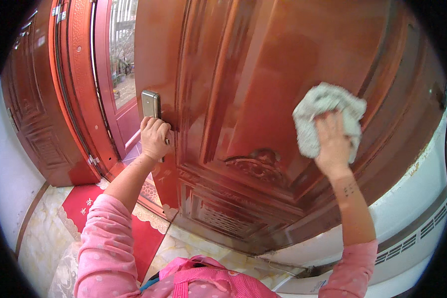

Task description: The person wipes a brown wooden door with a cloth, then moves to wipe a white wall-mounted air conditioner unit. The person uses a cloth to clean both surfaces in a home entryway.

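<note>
A reddish-brown panelled door (283, 74) stands before me, with carved ornament (259, 164) low on its main panel. My left hand (155, 136) is wrapped around the door handle below a metal lock plate (151, 104) at the door's edge. The fingers cover most of the handle. Against the right part of the panel, my right hand (333, 138) presses a pale, fluffy cloth (311, 111) under its palm and fingers. Hand and cloth are slightly blurred. The cloth bunches out around the fingers.
A second door leaf (33, 111) stands at left beside the red door frame (83, 74). Through the gap shows a pink glazed door (111, 93). A red mat (149, 242) with lace edging lies on marble-patterned tiles (182, 242). A white vented appliance (413, 242) is at lower right.
</note>
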{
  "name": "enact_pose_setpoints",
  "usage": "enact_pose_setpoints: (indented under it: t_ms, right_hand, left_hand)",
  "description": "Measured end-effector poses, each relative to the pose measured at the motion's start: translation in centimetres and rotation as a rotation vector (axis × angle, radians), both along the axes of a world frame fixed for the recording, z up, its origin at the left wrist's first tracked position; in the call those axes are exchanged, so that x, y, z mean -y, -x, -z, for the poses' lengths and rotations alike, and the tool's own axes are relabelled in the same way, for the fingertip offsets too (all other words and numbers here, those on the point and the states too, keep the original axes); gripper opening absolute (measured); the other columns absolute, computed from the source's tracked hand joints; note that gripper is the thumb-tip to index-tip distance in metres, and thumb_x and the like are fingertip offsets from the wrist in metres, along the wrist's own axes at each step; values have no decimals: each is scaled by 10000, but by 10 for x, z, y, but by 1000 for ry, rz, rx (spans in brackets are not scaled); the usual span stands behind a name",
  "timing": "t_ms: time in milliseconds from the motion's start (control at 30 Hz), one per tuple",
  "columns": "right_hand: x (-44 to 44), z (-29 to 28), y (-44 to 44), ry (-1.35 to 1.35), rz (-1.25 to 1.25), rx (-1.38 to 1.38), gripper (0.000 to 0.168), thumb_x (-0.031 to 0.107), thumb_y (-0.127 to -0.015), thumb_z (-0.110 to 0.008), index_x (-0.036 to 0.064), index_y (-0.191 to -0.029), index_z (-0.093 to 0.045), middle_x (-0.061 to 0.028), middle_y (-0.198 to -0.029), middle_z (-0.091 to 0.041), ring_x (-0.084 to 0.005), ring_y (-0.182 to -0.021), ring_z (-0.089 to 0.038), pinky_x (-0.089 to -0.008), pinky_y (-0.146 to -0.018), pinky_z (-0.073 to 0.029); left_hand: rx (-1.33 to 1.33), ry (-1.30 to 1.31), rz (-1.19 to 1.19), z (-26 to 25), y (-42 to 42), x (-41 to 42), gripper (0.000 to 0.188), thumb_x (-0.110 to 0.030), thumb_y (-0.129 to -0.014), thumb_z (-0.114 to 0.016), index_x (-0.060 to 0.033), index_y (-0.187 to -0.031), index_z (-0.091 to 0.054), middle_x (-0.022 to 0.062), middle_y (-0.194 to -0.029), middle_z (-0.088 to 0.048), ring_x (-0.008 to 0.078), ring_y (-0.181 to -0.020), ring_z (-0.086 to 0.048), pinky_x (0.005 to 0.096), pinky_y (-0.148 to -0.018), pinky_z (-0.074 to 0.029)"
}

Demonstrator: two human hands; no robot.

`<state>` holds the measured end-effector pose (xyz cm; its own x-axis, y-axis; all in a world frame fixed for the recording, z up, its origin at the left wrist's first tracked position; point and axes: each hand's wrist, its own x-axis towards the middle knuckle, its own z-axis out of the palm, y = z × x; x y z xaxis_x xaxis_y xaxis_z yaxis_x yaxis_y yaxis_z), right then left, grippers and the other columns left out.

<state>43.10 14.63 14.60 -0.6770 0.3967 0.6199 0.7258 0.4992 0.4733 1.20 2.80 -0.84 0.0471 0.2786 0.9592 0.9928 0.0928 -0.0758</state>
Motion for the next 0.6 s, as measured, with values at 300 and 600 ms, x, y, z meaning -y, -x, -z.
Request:
enact_pose_setpoints:
  t_ms: [300, 600]
  right_hand:
    - [10, 68, -48, 540, -177, 474, 636, -16, -787, -449, 200, -1382, -389, -8, -1470, -351, -255, -734, -652, -353, -612, -542]
    - [3, -59, -32, -31, -245, 237, 504, 7, -756, -512, 114, -1247, -540, -115, -1367, -460, -325, -1306, -394, -416, -980, -414]
  left_hand:
    - [0, 7, 19, -3, -2, 0, 97, -75, -648, -588, -98, -715, -522, 63, -710, -510, 256, -773, -541, 421, -864, -396]
    - [1, 19, 4, -1, 2, 2, 111, -66, -647, -586, -101, -733, -524, 58, -715, -511, 259, -789, -540, 419, -874, -391]
